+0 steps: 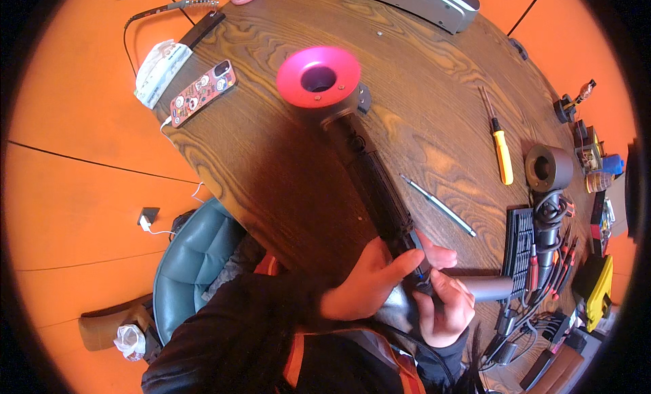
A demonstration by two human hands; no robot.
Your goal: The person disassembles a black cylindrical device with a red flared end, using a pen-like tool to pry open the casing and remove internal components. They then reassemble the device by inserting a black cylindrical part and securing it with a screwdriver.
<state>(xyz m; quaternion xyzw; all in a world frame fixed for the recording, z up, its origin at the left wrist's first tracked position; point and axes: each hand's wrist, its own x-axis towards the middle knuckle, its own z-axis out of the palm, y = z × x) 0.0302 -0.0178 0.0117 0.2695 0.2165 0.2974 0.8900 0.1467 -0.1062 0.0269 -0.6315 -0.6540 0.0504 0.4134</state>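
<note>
A hair dryer [380, 180] with a round pink ring at its head lies slanting across the view, its dark handle running down toward me. My left hand [369, 280] is wrapped round the lower end of that handle, thumb along the top. Just right of it, my right hand [445, 306] has its fingers pinched at the handle's bottom end. A bit of blue shows between the two hands. What the right fingertips pinch is too small to make out. Beside the right hand lies a smooth grey tube [485, 287], its near end hidden behind the fingers.
On the wooden table [271, 190] are a thin screwdriver [439, 205], a yellow-handled tool [500, 150] and a phone in a patterned case [202, 93]. Rightward lie a second dark hair dryer [546, 170], a black ridged tray [519, 248] and tangled cables. A teal chair [193, 258] stands left.
</note>
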